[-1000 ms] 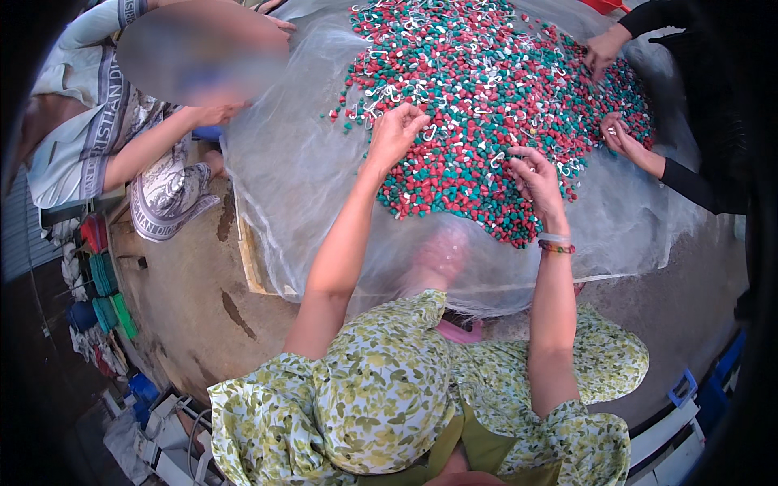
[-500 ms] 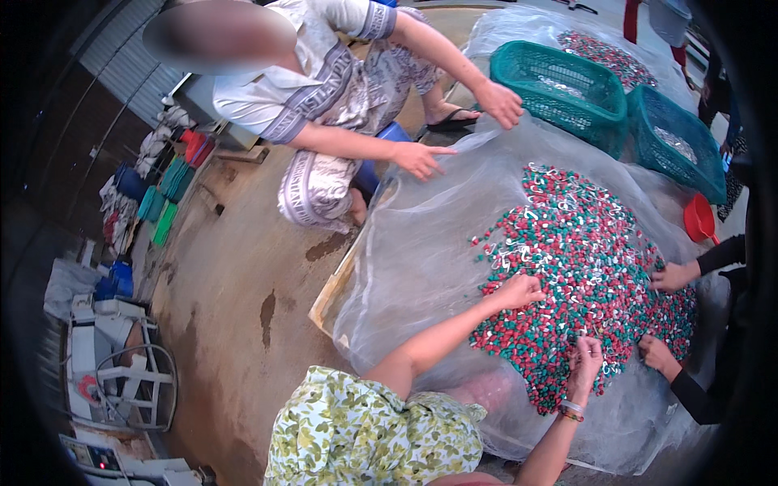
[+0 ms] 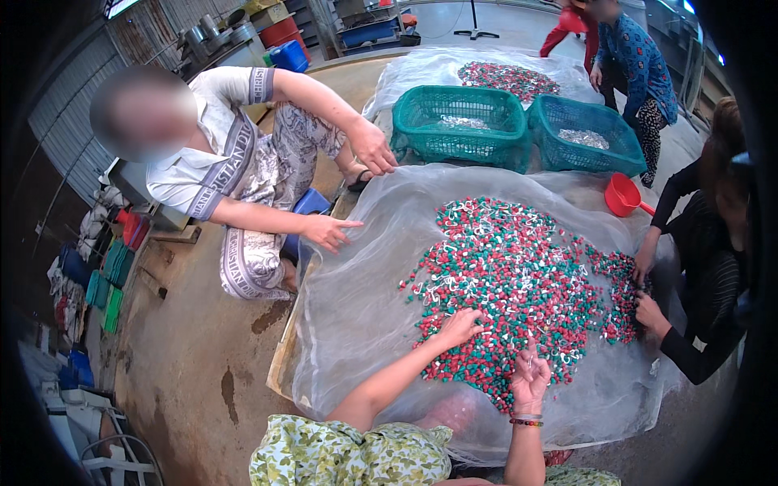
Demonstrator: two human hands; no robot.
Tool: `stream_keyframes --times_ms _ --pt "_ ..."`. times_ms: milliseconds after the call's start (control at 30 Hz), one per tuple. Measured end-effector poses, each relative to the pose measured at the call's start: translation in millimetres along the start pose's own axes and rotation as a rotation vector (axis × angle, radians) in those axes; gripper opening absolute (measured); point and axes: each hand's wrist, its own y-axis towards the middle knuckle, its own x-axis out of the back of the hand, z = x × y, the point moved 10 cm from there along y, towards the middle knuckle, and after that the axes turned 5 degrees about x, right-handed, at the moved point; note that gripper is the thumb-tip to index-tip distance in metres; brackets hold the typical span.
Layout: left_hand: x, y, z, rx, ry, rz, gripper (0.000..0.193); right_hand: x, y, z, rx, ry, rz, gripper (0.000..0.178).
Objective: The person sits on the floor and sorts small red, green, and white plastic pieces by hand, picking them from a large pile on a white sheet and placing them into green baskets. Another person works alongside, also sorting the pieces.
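A broad heap of small red, green and white pieces [image 3: 506, 275], mixed with white hook-shaped bits, lies on a sheer whitish net cloth [image 3: 348, 324]. My left hand [image 3: 462, 328] rests at the heap's near left part, fingers curled down on the pieces; whatever they pinch is hidden. My right hand [image 3: 529, 385], wearing a bracelet, is over the near edge with its palm turned partly up and its fingers bent together. Anything in it is too small to name. Both forearms reach in from the lower edge.
Across on the left, a seated person [image 3: 275, 162] touches the net's edge. At right, a dark-sleeved person [image 3: 697, 243] handles a smaller pile [image 3: 620, 300]. Two green baskets [image 3: 458, 150] [image 3: 587, 166] and a red scoop [image 3: 622, 194] stand beyond. Another heap [image 3: 510, 79] lies farther back.
The view has swung up and right, showing more of the far area. My right hand has turned its palm more upward. The pile near the dark-sleeved person now stands more apart from the main heap.
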Motion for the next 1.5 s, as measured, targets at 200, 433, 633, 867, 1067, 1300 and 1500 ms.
stream_keyframes --times_ms 200,433,633,867,1067,1300,1500 --pt "20.7 0.4 -10.4 -0.042 -0.025 -0.127 0.019 -12.7 -9.0 -38.3 -0.177 0.201 0.134 0.051" --pt "14.0 -9.4 -35.6 0.316 -1.404 0.317 0.016 -11.6 -5.2 -52.5 -0.162 -0.106 0.071 0.063" --pt "14.4 -42.2 -114.1 0.226 -0.918 0.588 0.021 27.7 3.0 -63.1 -0.152 -0.103 -0.002 0.056" --pt "22.6 -71.8 -182.1 -0.298 -0.301 0.399 0.028 24.9 8.0 -63.4 -0.099 -0.049 -0.113 0.047" --pt "75.4 -46.3 -155.9 -0.163 -0.255 0.132 0.029 21.2 2.4 -59.2 -0.125 0.072 -0.192 0.046" --pt "74.0 -63.2 -112.9 0.011 0.034 0.256 0.029 9.9 -5.0 -57.1 -0.155 0.127 -0.122 0.045" --pt "59.3 -66.8 -88.7 0.114 0.221 0.293 0.031 -2.6 -5.6 -54.9 -0.135 0.024 -0.084 0.044"
